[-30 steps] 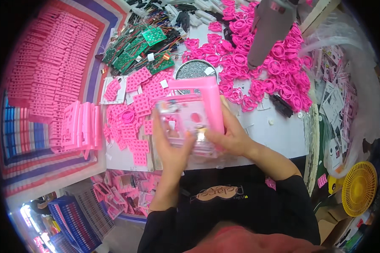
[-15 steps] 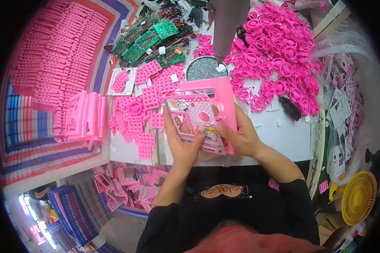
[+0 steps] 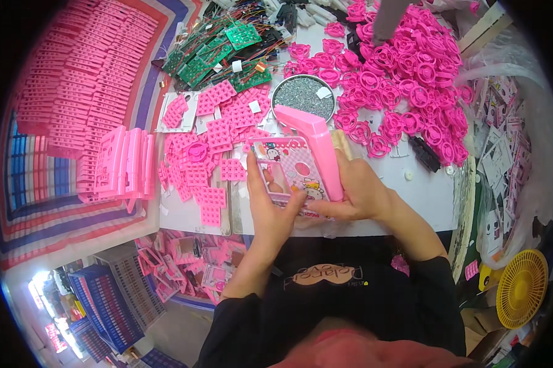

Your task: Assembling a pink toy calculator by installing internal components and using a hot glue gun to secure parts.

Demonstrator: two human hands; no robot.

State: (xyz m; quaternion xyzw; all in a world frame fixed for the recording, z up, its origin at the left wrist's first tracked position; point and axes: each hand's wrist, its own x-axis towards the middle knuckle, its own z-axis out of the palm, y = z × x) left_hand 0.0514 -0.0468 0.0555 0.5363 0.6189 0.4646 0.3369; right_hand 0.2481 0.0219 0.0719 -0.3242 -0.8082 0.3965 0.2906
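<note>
Centrally, the head view shows one printed panel (image 3: pixel 302 161) held above the near edge of the bench (image 3: pixel 435 195), right of the left hand (image 3: pixel 271 219), whose fingers grip its left edge. One pink housing (image 3: pixel 329 161), its long side running far to near, adjoins the panel's right; the nearer right hand (image 3: pixel 365 195) clasps it. Beyond: one round dish (image 3: pixel 273 101); pink rings (image 3: pixel 421 95) and keypads (image 3: pixel 212 198), too heaped to count.

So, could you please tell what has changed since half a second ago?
The pink housing has tilted, showing more of its side. The grey tool moved up and right in view. Nothing was let go: the left hand still holds the printed panel, the right hand the pink housing.
</note>
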